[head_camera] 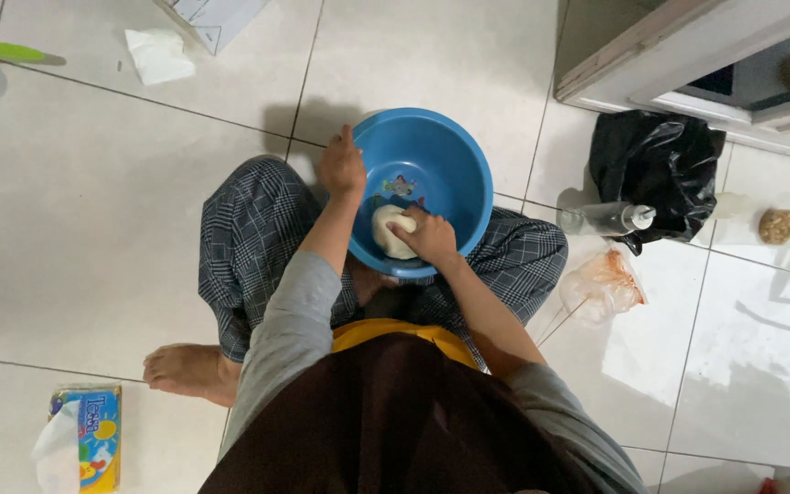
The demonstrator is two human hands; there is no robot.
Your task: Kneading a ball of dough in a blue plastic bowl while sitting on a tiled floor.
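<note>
Person is sitting cross-legged on the tiled floor (93,229), blue bowl (450,151) resting in the lap. Left hand (341,167) is gripping the bowl's rim, fingers curled over the edge. Right hand (431,236) is pressing into the white dough (389,236) at the bowl's bottom, fingers bent around it. Black bag (656,169), clear bottle (607,219), and plastic bag (601,285) are lying to the right; tissue pack (93,437) near the foot.
</note>
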